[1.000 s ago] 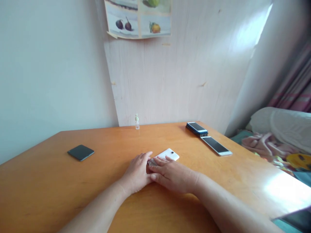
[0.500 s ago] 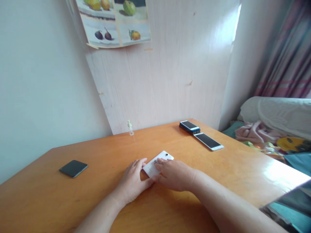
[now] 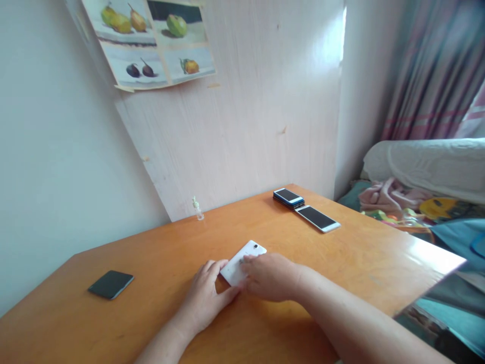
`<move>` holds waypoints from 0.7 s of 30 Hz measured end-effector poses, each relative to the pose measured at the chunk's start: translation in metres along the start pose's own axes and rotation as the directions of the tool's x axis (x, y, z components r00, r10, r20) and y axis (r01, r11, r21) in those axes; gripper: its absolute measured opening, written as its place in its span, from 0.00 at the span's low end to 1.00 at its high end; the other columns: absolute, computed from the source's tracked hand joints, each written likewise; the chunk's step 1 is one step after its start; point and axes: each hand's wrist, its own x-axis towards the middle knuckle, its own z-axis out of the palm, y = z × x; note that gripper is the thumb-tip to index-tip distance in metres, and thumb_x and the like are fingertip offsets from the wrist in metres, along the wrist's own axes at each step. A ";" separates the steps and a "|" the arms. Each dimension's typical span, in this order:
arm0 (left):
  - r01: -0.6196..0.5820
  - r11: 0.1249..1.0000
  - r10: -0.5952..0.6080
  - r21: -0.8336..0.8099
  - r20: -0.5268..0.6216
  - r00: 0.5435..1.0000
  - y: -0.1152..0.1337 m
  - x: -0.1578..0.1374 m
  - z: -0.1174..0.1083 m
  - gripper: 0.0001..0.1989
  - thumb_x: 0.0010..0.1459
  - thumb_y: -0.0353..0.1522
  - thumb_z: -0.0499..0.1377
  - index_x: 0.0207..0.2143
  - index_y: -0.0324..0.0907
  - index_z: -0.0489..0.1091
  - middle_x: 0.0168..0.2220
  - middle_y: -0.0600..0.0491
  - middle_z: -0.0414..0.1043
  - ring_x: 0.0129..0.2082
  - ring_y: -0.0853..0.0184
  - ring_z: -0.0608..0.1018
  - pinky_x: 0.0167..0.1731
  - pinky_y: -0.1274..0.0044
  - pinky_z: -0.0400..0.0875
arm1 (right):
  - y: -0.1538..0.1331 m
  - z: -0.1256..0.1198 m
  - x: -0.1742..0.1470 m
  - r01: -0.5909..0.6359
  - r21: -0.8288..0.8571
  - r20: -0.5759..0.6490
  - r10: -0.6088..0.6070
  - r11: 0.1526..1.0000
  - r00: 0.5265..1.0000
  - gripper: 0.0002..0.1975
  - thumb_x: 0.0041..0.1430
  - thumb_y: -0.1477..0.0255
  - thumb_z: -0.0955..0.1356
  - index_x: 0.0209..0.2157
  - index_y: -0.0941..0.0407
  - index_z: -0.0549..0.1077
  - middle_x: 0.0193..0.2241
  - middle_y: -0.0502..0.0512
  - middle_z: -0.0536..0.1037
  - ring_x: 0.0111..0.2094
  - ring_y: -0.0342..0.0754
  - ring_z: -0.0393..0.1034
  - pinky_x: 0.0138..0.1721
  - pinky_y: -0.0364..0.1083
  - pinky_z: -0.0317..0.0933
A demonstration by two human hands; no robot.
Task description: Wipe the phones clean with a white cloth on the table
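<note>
A white smartphone [image 3: 235, 270] lies back up on the wooden table, its camera lens at the far right corner. My left hand [image 3: 206, 296] holds it by the near left end, with the forefinger at the left edge and the thumb at the near corner. Over the right part of its back bends my right hand [image 3: 271, 275], fingertips on the cover near the middle and the thumb side down by the near edge. The right hand hides part of the phone's right edge, and those fingertips are partly out of sight.
On the left of the table [image 3: 170, 328] lies a dark phone [image 3: 111, 284]. A small clear pump bottle [image 3: 197, 210] stands at the back edge by the wall. At the back right, a stack of phones [image 3: 288, 197] touches a white phone with a black screen [image 3: 317, 218].
The view has turned a little to the right and up. My right fingers have shifted slightly on the phone's back; the left hand keeps its hold.
</note>
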 end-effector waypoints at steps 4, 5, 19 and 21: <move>-0.005 1.000 0.004 0.023 0.024 1.000 0.004 0.001 -0.003 0.22 0.53 0.40 0.61 0.50 0.46 0.69 0.47 0.48 0.69 0.49 0.57 0.71 0.50 0.68 0.66 | 0.015 -0.003 0.008 -0.294 -0.086 -0.012 0.294 0.952 0.956 0.24 0.62 0.60 0.60 0.49 0.62 0.73 0.47 0.71 0.76 0.44 0.60 0.74 0.40 0.53 0.66; -0.009 1.000 0.008 0.024 0.020 1.000 0.004 0.001 -0.003 0.22 0.53 0.40 0.61 0.50 0.46 0.69 0.47 0.48 0.69 0.49 0.57 0.71 0.50 0.68 0.66 | 0.013 -0.002 0.008 -0.273 -0.093 -0.009 0.273 0.958 0.962 0.24 0.62 0.60 0.61 0.49 0.62 0.73 0.47 0.71 0.75 0.45 0.60 0.73 0.41 0.52 0.66; -0.103 0.987 0.106 0.120 -0.020 0.994 -0.010 0.005 0.003 0.21 0.56 0.44 0.60 0.50 0.46 0.71 0.47 0.48 0.72 0.48 0.58 0.73 0.49 0.67 0.68 | 0.015 -0.006 0.014 -0.266 -0.125 -0.040 0.263 0.956 0.964 0.20 0.62 0.61 0.62 0.42 0.61 0.76 0.41 0.69 0.78 0.39 0.58 0.76 0.34 0.50 0.68; -0.128 0.982 0.132 0.139 -0.018 0.991 -0.011 0.007 0.002 0.20 0.57 0.44 0.59 0.48 0.45 0.72 0.47 0.47 0.73 0.47 0.57 0.74 0.49 0.67 0.68 | 0.007 -0.002 0.014 -0.140 -0.128 -0.038 0.136 0.982 0.990 0.18 0.62 0.62 0.62 0.40 0.61 0.77 0.40 0.68 0.79 0.38 0.58 0.76 0.33 0.49 0.68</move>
